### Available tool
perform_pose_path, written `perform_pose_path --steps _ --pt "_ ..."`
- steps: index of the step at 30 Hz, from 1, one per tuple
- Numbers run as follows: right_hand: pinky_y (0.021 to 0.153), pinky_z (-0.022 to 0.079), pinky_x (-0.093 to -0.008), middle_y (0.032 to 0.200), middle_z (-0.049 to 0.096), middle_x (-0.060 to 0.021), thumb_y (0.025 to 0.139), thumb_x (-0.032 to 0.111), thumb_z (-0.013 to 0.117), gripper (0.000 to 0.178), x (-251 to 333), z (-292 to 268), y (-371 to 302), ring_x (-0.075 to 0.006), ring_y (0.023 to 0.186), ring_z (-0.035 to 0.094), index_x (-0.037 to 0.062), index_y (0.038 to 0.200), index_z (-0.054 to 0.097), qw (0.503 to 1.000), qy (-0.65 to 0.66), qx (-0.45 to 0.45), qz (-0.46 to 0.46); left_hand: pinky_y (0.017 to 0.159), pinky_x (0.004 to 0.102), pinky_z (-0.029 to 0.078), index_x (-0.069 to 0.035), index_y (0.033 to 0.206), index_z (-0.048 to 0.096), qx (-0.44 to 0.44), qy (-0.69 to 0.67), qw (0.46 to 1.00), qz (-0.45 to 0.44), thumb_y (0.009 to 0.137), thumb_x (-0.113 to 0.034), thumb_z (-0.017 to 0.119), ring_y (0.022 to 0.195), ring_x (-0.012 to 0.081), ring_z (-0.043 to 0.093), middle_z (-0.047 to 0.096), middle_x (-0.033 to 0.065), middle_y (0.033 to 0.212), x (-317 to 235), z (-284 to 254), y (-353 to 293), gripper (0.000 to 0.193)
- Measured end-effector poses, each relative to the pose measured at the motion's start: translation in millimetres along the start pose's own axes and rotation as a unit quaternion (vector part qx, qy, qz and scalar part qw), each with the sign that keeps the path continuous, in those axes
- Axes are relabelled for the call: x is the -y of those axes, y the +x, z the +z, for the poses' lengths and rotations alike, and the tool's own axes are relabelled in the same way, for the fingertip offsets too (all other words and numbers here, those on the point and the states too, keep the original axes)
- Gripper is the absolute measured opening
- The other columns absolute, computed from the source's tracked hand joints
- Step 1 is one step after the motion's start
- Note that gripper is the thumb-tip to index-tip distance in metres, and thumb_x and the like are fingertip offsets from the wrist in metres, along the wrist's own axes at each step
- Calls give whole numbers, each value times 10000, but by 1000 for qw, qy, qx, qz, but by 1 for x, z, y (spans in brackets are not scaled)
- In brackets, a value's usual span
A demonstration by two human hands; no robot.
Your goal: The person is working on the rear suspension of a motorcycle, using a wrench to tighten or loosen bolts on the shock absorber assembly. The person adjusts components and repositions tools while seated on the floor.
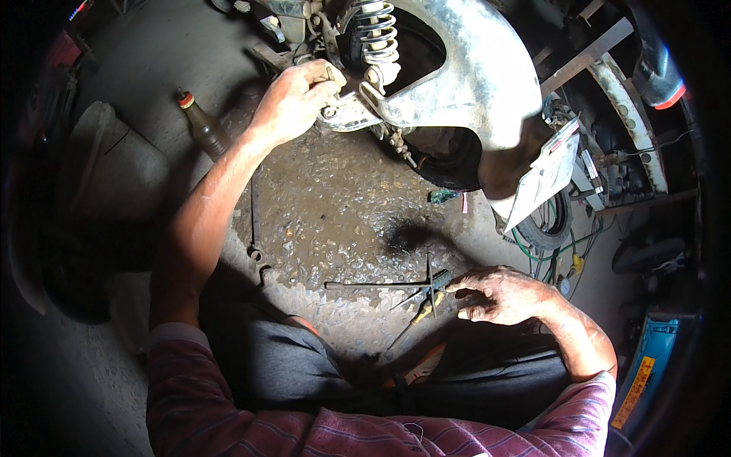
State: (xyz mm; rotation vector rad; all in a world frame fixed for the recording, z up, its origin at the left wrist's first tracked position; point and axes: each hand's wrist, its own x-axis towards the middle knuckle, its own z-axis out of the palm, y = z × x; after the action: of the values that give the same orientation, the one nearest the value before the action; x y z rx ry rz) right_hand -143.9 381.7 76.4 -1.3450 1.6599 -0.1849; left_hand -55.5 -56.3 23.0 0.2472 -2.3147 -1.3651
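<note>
At the rear of a raised motorbike or scooter, my left hand (295, 99) is closed beside a metal bracket (350, 114), below the coil-spring shock absorber (376, 34). Thumb and forefinger pinch together at the bracket's end; whatever lies between them is too small to make out. My right hand (504, 295) hovers low over the ground at the right, its thumb and fingers apart and nothing in its grasp. Its fingertips are by a T-handle wrench (373, 286) and a screwdriver with a yellow handle (425, 309). These tools lie crossed on the ground between my knees.
A pale, dirty mudguard (480, 68) with a hanging plate (544, 179) covers the wheel. To the left are a brown bottle (204, 126), a whitish bucket (122, 164) and a long spanner (255, 217) on wet ground. A loose tyre (548, 221) and a blue case (647, 365) sit right.
</note>
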Motion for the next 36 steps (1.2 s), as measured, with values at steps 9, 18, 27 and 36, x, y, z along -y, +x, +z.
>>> perform_pose_path --steps 9,18,27,36 --pt "913 595 -435 1259 720 -178 977 355 760 528 -1 -1 2 -354 1074 726 99 1419 622 1000 -1 15 8 780 330 557 -36 1095 715 -2 83 996 14 1039 -167 618 870 140 695 750 61 1016 -16 3 4 173" --pt "1024 540 -472 1295 682 -202 962 301 758 542 -1 -3 3 -403 1209 651 60 1417 588 998 23 44 34 835 368 597 -18 1147 722 7 12 1000 -24 1048 -207 630 922 185 734 776 102 1068 -18 5 8 232" --pt "905 594 -436 1197 723 -157 974 342 763 491 -9 3 7 -349 1040 721 120 1394 639 1000 -15 -10 -25 792 411 562 -3 1039 690 -66 283 915 281 873 1 696 928 333 650 658 121 1032 -27 34 -30 166" --pt "1016 541 -481 1301 688 -200 976 336 738 542 0 -4 0 -408 1196 660 74 1426 591 998 32 36 44 832 415 530 -18 1035 703 -27 332 889 316 855 5 682 931 313 635 657 105 1015 -31 22 -23 182"
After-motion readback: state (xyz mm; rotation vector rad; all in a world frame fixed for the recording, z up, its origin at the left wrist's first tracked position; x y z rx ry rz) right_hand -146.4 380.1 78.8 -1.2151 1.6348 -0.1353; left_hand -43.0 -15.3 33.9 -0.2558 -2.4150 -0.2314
